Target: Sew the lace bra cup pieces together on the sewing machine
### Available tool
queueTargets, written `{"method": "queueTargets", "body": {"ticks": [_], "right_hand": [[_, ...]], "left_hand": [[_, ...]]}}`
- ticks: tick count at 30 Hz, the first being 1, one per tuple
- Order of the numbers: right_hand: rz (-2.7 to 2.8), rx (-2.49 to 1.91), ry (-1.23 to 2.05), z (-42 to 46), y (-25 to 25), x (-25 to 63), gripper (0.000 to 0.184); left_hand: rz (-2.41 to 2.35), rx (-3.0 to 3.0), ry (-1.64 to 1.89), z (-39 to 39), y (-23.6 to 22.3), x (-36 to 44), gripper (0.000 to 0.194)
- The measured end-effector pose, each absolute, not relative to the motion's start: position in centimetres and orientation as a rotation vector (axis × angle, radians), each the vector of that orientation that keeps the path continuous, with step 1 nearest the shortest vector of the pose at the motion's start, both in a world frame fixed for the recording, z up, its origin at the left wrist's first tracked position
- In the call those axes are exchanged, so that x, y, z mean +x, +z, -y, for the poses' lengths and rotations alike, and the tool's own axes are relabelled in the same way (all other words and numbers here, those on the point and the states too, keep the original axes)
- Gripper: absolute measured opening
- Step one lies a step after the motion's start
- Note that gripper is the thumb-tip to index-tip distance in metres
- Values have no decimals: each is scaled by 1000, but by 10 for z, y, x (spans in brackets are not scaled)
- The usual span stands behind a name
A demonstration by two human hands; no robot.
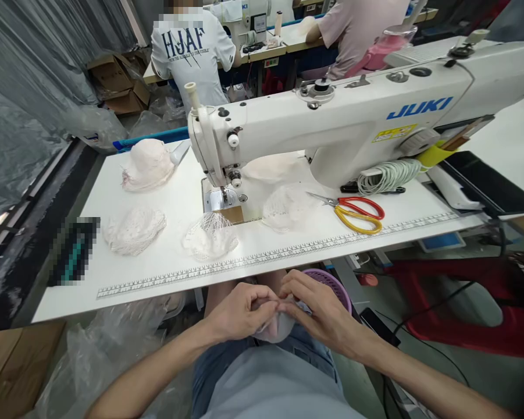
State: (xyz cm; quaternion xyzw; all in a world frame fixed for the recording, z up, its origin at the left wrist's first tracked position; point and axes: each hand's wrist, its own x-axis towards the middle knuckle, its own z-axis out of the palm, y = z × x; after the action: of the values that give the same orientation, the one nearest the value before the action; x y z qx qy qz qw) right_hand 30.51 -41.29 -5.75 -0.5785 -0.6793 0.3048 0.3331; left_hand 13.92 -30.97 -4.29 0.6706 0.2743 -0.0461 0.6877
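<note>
Both my hands meet over my lap, below the table's front edge. My left hand [239, 311] and my right hand [318, 308] are closed, pinching a small pale pink fabric piece [275, 327] between the fingertips. On the white table [157, 279] above them lie several white mesh pieces [209, 235], one right at the needle of the white JUKI sewing machine [344, 125]. Red and yellow scissors [357, 212] lie to the right of the needle area.
A pink fabric pile [147, 166] sits at the table's back left. A coiled white cord [388, 174] rests by the machine base. A purple basket [331, 282] stands under the table by my knee. Two people work at machines behind. Cardboard boxes and plastic bags lie at left.
</note>
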Motion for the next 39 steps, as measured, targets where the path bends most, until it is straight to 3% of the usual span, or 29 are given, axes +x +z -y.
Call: {"method": "queueTargets", "body": {"ticks": [11, 25, 31, 35, 38, 39], "right_hand": [[1411, -1338, 1421, 398, -69, 306, 36], [1613, -1326, 1162, 380, -66, 293, 32], [1547, -1072, 1210, 371, -45, 293, 26], [1710, -788, 1123, 364, -28, 288, 31], [1684, -691, 1071, 359, -20, 280, 48], [1663, -682, 1046, 358, -18, 279, 51]], "left_hand": [[-630, 1373, -127, 300, -47, 123, 12], [-700, 1566, -48, 298, -41, 107, 17], [-441, 1526, 16, 290, -24, 81, 33], [-442, 1610, 381, 278, -16, 80, 38], [-348, 1841, 395, 272, -16, 94, 71], [-317, 1873, 341, 272, -17, 98, 73]]}}
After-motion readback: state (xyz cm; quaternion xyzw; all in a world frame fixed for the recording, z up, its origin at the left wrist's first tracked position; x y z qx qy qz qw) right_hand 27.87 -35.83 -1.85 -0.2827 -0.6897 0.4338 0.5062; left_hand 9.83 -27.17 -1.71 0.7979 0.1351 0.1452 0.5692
